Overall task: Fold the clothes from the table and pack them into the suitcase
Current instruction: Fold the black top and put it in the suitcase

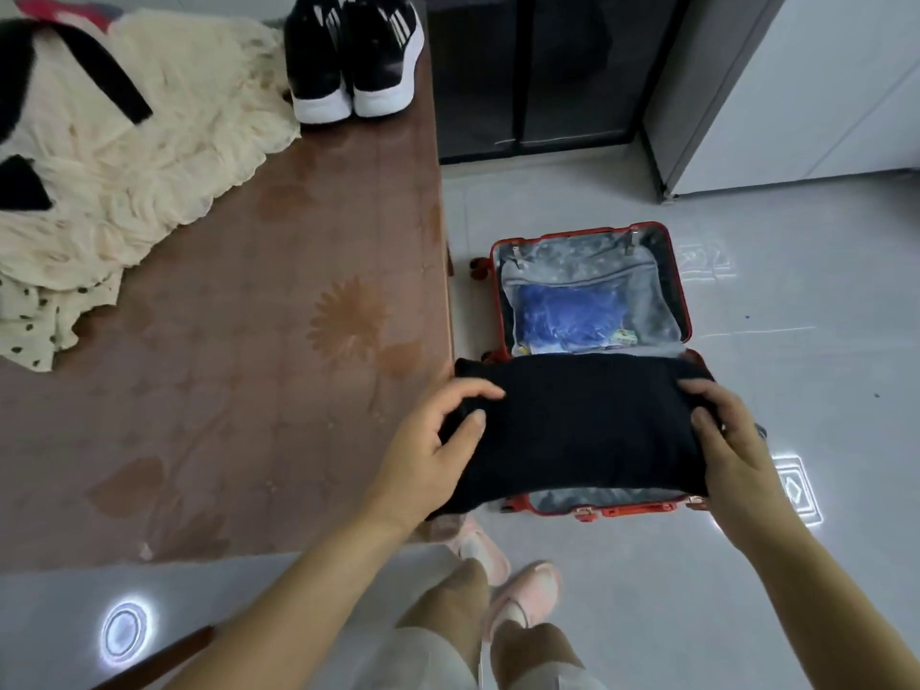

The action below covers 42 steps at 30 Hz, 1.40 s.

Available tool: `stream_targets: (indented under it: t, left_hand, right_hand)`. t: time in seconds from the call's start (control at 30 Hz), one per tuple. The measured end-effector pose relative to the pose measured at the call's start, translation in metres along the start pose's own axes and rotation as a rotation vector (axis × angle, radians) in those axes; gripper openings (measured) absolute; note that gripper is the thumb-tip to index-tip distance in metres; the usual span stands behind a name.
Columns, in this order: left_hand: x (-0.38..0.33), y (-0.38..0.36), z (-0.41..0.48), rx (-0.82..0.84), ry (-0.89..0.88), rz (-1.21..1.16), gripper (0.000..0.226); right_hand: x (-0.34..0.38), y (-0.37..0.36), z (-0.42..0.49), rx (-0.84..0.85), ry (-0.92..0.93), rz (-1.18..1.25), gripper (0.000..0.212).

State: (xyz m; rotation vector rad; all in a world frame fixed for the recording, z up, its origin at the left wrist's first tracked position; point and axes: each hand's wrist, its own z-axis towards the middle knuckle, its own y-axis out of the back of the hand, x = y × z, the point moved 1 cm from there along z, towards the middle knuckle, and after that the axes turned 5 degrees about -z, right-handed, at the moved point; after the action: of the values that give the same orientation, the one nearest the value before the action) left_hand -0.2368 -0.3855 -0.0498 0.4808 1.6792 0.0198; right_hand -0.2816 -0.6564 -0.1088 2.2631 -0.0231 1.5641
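Black folded garment (582, 425) hangs between my hands, left hand (438, 440) and right hand (732, 440) each gripping an end, above the open red suitcase (684, 291) at centre right (blue bundle (557, 316) inside). Upper left, cream clothes (149, 141) and black sneakers (353, 57) lie on the brown table (249, 390).

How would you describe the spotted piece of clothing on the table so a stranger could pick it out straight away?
Find the brown flower-patterned table left of the open red suitcase. At its left edge, just nearer the person than the crinkled cream fabric, lies the spotted garment. Only it carries small black dots.
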Motion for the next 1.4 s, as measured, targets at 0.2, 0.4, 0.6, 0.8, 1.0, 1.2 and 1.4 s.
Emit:
stream_targets:
  t: [0.2,0.4,0.6,0.8,1.0,1.2,1.4]
  left_hand:
    - [0.013,-0.056,0.036,0.022,0.080,0.012,0.024]
    - [0.057,-0.136,0.060,-0.020,0.332,0.058,0.039]
    - [0.170,-0.233,0.104,-0.106,0.521,0.077,0.038]
    - [0.314,-0.284,0.161,-0.044,0.571,0.099,0.036]
    - [0.444,-0.311,0.240,-0.015,0.538,0.113,0.033]
    - [0.554,-0.316,0.314,-0.076,0.523,0.174,0.032]
    - [0.632,-0.319,0.345,-0.035,0.565,0.328,0.032]
  right_hand:
    - [-0.044,0.027,0.045,0.023,-0.124,0.134,0.044]
    - [-0.116,0.055,0.091,0.193,-0.218,0.094,0.044]
    - [-0.224,0.054,0.154,0.286,-0.293,-0.052,0.045]
    - [-0.349,0.024,0.221,0.302,-0.276,-0.090,0.037]
    - [-0.467,-0.027,0.305,0.290,-0.204,-0.169,0.042]
    - [-0.546,-0.090,0.396,0.257,-0.118,-0.278,0.051]
    - [-0.592,-0.139,0.426,0.199,-0.042,-0.433,0.032]
